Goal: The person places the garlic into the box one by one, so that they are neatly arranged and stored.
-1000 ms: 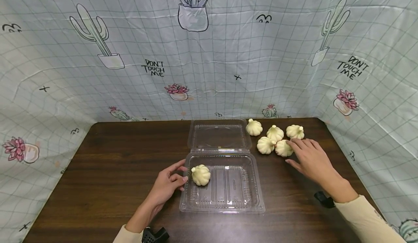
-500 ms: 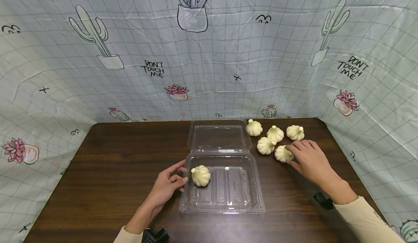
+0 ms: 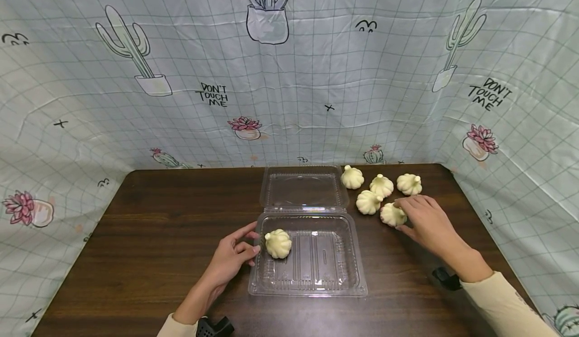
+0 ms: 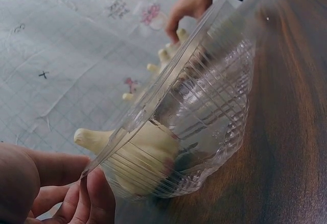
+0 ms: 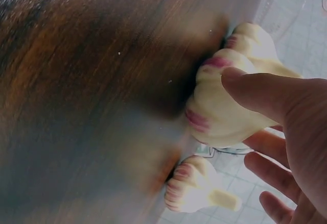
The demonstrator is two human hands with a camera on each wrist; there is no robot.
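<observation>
Dark wooden table (image 3: 158, 236), open clear container (image 3: 316, 256), loose garlic bulbs (image 3: 368, 202)

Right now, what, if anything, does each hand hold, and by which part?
The left hand pinches the clear clamshell container by its left rim; the right hand grips a garlic bulb by its body.

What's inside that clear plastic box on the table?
One pale garlic bulb sits in the clear plastic box, on the side where the left hand pinches it. Otherwise only the ridged floor shows; the patch beneath the bulb is covered.

Six garlic bulbs (image 3: 278, 244), one container (image 3: 318, 259)
</observation>
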